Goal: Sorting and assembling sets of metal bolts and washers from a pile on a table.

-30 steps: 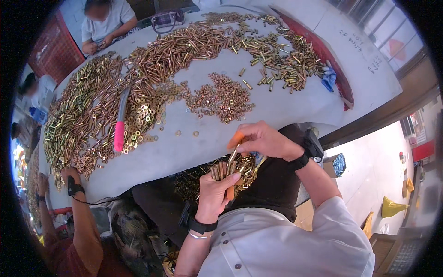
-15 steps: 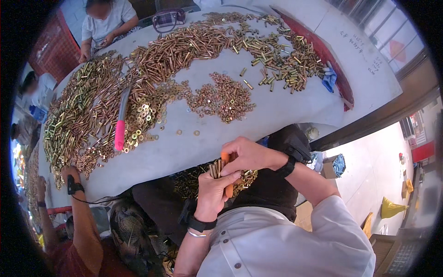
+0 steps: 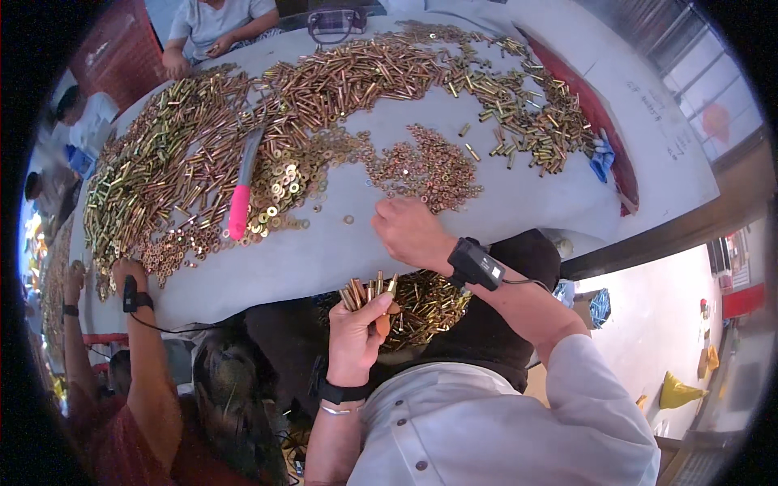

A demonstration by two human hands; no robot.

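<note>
My left hand (image 3: 358,328) is closed around a bunch of metal tubes (image 3: 369,289). They look like brass-coloured sleeves and stand upright out of the grip. Orange coverings (image 3: 382,326) show on the fingers of that hand. Over the near part of the table, at the edge of a heap of small copper-coloured nuts (image 3: 425,174), my right hand (image 3: 412,232) has its fingers curled together and pointing down. Whatever its fingertips pinch, if anything, is hidden. Below my hands, a pile of the same tubes (image 3: 429,312) lies at my lap.
Brass-coloured washers (image 3: 288,182) and a pink-handled tool (image 3: 239,212) lie left of the nuts. Long heaps of tubes (image 3: 348,77) spread across the white table (image 3: 324,251). A co-worker's hand (image 3: 130,279) reaches in at left; another person (image 3: 219,32) sits at the far side.
My right hand has left my left hand and moved up and forward onto the table by the nuts. My left hand keeps the tubes, slightly lower. The view has shifted a little.
</note>
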